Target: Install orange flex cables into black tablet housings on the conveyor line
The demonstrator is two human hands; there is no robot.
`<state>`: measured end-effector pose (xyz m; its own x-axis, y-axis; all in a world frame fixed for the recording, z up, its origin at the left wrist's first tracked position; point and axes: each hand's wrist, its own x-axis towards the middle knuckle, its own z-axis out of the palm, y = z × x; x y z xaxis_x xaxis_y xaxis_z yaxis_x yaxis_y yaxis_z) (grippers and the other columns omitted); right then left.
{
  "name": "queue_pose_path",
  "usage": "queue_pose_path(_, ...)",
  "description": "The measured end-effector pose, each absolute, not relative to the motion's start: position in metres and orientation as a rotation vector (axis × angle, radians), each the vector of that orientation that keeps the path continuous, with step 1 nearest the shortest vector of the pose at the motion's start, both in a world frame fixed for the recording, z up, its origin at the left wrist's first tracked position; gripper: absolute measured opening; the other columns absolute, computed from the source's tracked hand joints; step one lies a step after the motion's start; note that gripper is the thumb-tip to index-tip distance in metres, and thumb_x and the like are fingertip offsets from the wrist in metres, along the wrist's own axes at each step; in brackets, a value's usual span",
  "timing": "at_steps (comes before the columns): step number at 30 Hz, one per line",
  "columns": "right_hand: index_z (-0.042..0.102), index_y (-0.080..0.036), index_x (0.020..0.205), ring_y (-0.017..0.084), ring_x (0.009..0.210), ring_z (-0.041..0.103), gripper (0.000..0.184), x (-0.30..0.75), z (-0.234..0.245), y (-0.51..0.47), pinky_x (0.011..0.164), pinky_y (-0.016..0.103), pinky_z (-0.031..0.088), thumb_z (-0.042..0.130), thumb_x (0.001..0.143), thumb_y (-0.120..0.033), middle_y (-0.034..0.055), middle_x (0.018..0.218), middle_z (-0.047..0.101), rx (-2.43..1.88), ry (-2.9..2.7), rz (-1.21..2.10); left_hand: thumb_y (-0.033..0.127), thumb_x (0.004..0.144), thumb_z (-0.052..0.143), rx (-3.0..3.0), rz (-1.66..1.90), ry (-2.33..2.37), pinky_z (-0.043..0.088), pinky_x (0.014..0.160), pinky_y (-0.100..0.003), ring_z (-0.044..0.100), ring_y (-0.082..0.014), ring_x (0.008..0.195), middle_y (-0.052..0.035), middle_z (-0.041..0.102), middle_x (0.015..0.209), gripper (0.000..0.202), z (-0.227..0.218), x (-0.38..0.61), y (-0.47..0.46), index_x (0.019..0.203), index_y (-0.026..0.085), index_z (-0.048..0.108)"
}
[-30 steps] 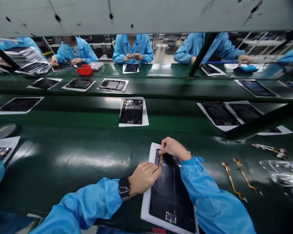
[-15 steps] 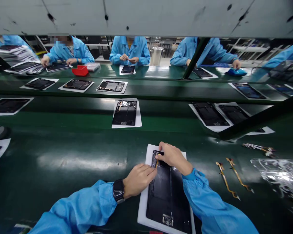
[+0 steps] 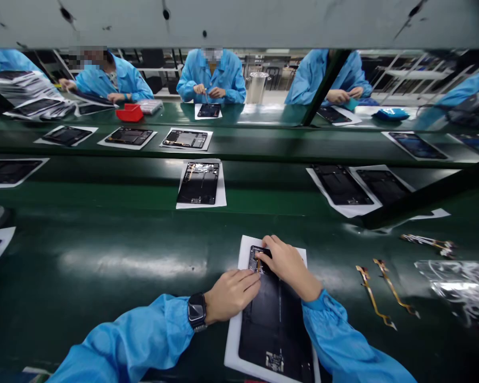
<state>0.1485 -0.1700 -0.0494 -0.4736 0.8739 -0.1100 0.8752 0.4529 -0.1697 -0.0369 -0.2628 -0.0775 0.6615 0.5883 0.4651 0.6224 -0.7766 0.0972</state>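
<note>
In front of me lies a black tablet housing [image 3: 277, 324] on a white sheet [image 3: 232, 340]. A narrow orange flex cable [image 3: 258, 264] runs along the housing's upper left corner. My right hand [image 3: 285, 263] reaches over the top end, its thumb and fingers closed on the cable's upper part. From the left comes my left hand [image 3: 233, 292], fingers together and tips at the cable's lower end; the fingers hide the exact grip. Two more flex cables [image 3: 373, 298] lie on the bench to the right.
A bundle of cables [image 3: 429, 243] and a clear plastic bag [image 3: 459, 287] lie at the right. Ahead, a tablet housing on paper [image 3: 199, 183] rests on the green belt. A dark slanted post [image 3: 431, 194] crosses the right side. Co-workers in blue sit opposite.
My hands stay at the flex cable with only slight shifts. The housing on the belt has moved slightly left. Opposite, a co-worker's hand has left the blue packet; another lifts a panel's edge.
</note>
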Motion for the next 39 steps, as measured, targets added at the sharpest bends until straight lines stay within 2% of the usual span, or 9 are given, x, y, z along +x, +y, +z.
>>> queue_pose_path(9, 0.052, -0.022, 0.097, 0.019, 0.082, 0.061, 0.017, 0.1529, -0.0556, -0.1680, 0.063, 0.028, 0.033, 0.062, 0.091, -0.035, 0.0023, 0.097, 0.060, 1.702, 2.693, -0.499, 0.013, 0.101, 0.037, -2.870, -0.658, -0.995, 0.054, 0.083, -0.031, 0.061, -0.0209, 0.109, -0.0117, 0.067, 0.117, 0.027, -0.0762, -0.0352, -0.2650, 0.105, 0.009, 0.064)
queue_pose_path(28, 0.052, -0.022, 0.096, 0.018, 0.074, 0.060, 0.024, 0.1547, -0.0573, -0.1695, 0.056, 0.030, 0.027, 0.068, 0.087, -0.038, 0.0005, 0.092, 0.059, 1.726, 2.760, -0.422, 0.010, 0.098, 0.042, -2.877, -0.619, -0.912, 0.055, 0.081, -0.033, 0.063, -0.0219, 0.103, -0.0112, 0.070, 0.112, 0.024, -0.0711, -0.0337, -0.2622, 0.101, 0.008, 0.066)
queue_pose_path(36, 0.054, -0.021, 0.096, 0.018, 0.074, 0.060, 0.024, 0.1540, -0.0564, -0.1699, 0.056, 0.029, 0.029, 0.068, 0.087, -0.038, 0.0016, 0.093, 0.060, 1.735, 2.760, -0.441, 0.010, 0.098, 0.042, -2.899, -0.573, -0.892, 0.055, 0.079, -0.032, 0.064, -0.0215, 0.103, -0.0116, 0.070, 0.113, 0.024, -0.0701, -0.0338, -0.2609, 0.100, 0.009, 0.066)
queue_pose_path(39, 0.055, -0.021, 0.097, 0.019, 0.075, 0.060, 0.022, 0.1537, -0.0553, -0.1699, 0.056, 0.029, 0.031, 0.068, 0.087, -0.037, 0.0022, 0.093, 0.061, 1.745, 2.746, -0.470, 0.020, 0.098, 0.049, -2.942, -0.556, -0.921, 0.056, 0.080, -0.034, 0.064, -0.0227, 0.103, -0.0108, 0.070, 0.113, 0.020, -0.0706, -0.0340, -0.2607, 0.099, 0.009, 0.066)
